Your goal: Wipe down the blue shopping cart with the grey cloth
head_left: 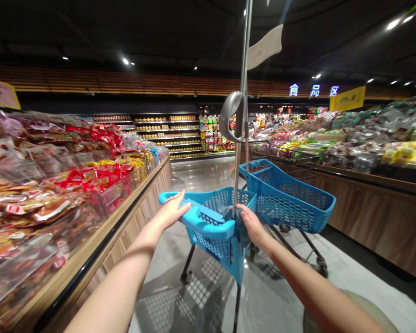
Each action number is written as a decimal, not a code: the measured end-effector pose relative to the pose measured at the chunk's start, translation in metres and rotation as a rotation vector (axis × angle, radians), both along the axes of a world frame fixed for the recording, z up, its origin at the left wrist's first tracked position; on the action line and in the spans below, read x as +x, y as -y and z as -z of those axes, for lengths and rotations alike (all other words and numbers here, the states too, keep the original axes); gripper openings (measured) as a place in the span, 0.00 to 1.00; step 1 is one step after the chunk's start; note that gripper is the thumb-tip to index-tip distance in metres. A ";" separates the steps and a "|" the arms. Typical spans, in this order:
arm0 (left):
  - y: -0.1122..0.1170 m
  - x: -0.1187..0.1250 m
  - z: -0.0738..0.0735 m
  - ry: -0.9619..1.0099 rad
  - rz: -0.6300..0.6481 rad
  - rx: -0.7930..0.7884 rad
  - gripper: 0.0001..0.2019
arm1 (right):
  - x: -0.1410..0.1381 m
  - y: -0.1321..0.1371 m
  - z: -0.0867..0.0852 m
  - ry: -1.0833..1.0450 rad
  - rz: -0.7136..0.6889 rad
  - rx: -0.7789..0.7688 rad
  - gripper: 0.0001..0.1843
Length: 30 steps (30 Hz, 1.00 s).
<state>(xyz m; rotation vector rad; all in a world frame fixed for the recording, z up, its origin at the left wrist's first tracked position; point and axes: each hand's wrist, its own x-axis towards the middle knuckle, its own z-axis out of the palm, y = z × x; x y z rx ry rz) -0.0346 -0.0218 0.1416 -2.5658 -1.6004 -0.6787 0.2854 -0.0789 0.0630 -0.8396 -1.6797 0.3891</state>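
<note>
Frame centre: left hand (172,210) flat, fingers together, on cart (211,241) handle; right hand (252,225) curled over cart rim beside pole (238,157)

A supermarket: packaged snacks (72,180) on displays, stocked shelves (166,134), blue cart (211,226)

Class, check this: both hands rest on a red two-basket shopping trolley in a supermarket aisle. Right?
Wrong colour: the head view shows the left hand and right hand resting on a blue two-basket shopping trolley in a supermarket aisle.
</note>
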 end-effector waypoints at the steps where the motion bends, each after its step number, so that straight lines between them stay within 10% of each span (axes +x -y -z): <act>1: 0.001 -0.002 0.000 -0.004 0.003 -0.001 0.40 | -0.002 -0.009 0.008 0.013 0.026 0.001 0.26; 10: -0.004 -0.007 -0.004 -0.093 -0.041 -0.050 0.38 | 0.029 -0.073 0.020 0.211 0.261 -0.150 0.21; 16: 0.024 -0.004 -0.020 -0.161 -0.378 0.043 0.35 | -0.007 -0.041 0.031 0.183 0.274 -0.093 0.20; 23: 0.108 0.041 -0.004 -0.082 -0.276 0.209 0.45 | -0.069 0.030 0.021 0.305 0.047 0.182 0.27; 30: 0.080 0.007 0.013 -0.117 -0.578 0.243 0.35 | -0.105 0.014 0.030 0.604 0.107 0.183 0.28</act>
